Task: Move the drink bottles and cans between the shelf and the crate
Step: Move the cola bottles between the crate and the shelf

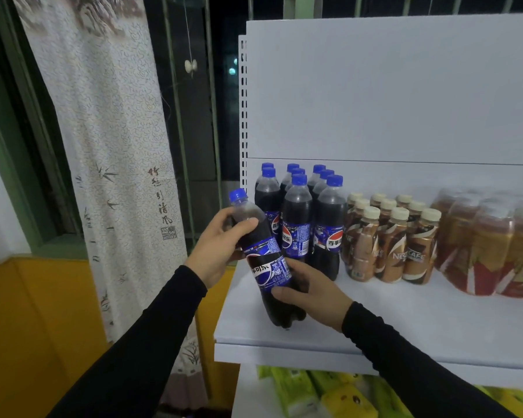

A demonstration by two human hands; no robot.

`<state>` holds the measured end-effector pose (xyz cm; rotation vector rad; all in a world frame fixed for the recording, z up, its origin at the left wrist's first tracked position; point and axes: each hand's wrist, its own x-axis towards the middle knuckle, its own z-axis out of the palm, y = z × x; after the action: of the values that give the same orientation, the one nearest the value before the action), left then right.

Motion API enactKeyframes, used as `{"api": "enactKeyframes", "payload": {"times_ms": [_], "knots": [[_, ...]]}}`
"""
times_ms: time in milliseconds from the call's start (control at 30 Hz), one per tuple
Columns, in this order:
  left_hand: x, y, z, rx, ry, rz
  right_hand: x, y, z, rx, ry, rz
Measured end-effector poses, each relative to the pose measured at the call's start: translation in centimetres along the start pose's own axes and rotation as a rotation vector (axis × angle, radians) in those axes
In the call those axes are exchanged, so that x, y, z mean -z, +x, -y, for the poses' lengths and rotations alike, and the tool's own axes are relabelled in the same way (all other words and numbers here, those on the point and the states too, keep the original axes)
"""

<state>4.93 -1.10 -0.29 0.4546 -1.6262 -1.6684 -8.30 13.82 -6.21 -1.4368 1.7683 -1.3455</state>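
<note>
A cola bottle with a blue cap and blue label leans left, its base on the white shelf near the front left corner. My left hand grips its upper body below the neck. My right hand wraps the lower body beside the label. Behind it several more cola bottles stand upright in rows at the shelf's left. No crate is in view.
Several coffee bottles with cream caps stand right of the colas. A shrink-wrapped pack of amber tea bottles fills the far right. Green and yellow packets lie on the shelf below. A patterned curtain hangs at the left.
</note>
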Motion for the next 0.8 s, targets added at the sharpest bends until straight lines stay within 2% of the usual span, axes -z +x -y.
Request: {"api": "enactKeyframes", "payload": {"times_ms": [167,267,367,633,700,800], "knots": [[-0.3,0.1,0.0,-0.080,0.011,-0.079,-0.7,-0.2,-0.6,0.036,-0.115,-0.056],[-0.4,0.3,-0.3,-0.109,0.006,-0.146,-1.3,-0.1,-1.0,0.066,-0.154,-0.147],[-0.3,0.1,-0.3,-0.115,-0.003,-0.192,-1.1,0.0,-1.1,0.059,-0.037,-0.193],[0.9,-0.3,-0.8,0.059,-0.200,-0.098,-0.1,-0.5,0.4,-0.020,0.296,-0.077],[0.8,-0.4,-0.7,0.044,-0.169,-0.111,-0.4,-0.8,0.5,-0.024,0.264,-0.056],[0.5,-0.5,-0.5,-0.010,-0.120,-0.161,-1.0,-1.3,0.8,0.028,0.041,-0.092]]}}
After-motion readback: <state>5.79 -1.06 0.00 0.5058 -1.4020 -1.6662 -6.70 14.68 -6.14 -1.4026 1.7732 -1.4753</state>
